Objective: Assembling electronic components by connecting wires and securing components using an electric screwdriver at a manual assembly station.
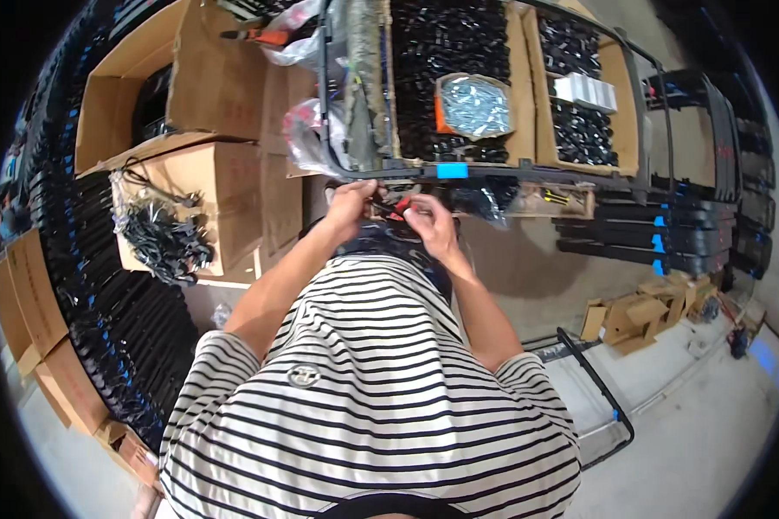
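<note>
My left hand (pixel 348 209) is closed in a pinch just below the near bar of a black tubular frame (pixel 415 171). What its fingertips grip is too small to name. My right hand (pixel 431 223) closes its thumb and fingers on a small red-and-black piece (pixel 400 208), whose kind I cannot make out. Dark strands or parts lie between the two hands. A bright blue sleeve (pixel 452 170) wraps the frame's near bar, a little above and right of my hands.
Beyond the frame, cardboard boxes (pixel 519 130) hold many black parts; a bag of small metal pieces (pixel 474 105) sits on top. A carton (pixel 234 203) with bundled cables (pixel 160 233) stands left. Black frames (pixel 649 233) are stacked right, near flattened cardboard (pixel 636 320).
</note>
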The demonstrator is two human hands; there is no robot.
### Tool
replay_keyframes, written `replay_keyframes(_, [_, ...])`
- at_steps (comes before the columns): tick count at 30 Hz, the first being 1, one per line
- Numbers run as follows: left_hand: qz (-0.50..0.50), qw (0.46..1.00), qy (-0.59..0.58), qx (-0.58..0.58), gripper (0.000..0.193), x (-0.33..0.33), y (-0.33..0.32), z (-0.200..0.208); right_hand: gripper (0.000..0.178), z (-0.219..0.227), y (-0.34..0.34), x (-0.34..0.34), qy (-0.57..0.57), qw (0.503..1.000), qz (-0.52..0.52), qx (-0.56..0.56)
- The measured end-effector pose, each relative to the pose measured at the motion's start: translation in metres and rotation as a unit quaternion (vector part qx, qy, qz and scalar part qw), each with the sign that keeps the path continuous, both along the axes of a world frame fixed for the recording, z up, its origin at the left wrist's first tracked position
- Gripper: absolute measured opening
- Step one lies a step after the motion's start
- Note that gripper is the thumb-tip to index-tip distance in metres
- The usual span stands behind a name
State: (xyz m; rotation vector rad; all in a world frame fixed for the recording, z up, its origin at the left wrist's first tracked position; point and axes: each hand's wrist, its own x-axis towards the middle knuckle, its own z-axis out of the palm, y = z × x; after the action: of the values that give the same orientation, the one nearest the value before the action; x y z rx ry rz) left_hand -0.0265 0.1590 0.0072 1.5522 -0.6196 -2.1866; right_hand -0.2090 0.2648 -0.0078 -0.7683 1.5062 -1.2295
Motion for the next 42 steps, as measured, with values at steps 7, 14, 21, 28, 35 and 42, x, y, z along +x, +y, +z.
replay_keyframes(7, [-0.004,0.998,-0.055,-0.003,0.018,-0.006,-0.002,-0.009,0.023,-0.141,0.024,-0.187,0.426,0.882,-0.121,0.163])
replay_keyframes(14, [-0.018,0.986,-0.162,0.021,0.018,-0.014,-0.003,0.020,0.027,-0.190,-0.006,-0.205,0.498,0.831,0.079,0.237])
replay_keyframes(21, [-0.007,0.995,-0.083,0.046,0.017,-0.002,-0.007,0.002,0.019,-0.150,-0.004,-0.195,0.481,0.826,0.011,0.295])
replay_keyframes(28, [0.001,0.997,-0.062,0.037,0.017,-0.001,-0.006,0.007,0.017,-0.121,0.007,-0.190,0.498,0.837,-0.070,0.215])
replay_keyframes(35, [-0.054,0.997,-0.050,0.026,0.017,0.008,-0.002,0.010,0.022,-0.071,0.014,-0.122,-0.030,0.969,-0.242,0.033])
replay_keyframes(42, [-0.055,0.997,0.014,0.044,0.017,0.017,-0.004,0.019,0.018,-0.011,-0.013,-0.007,-0.194,0.979,0.055,0.019])
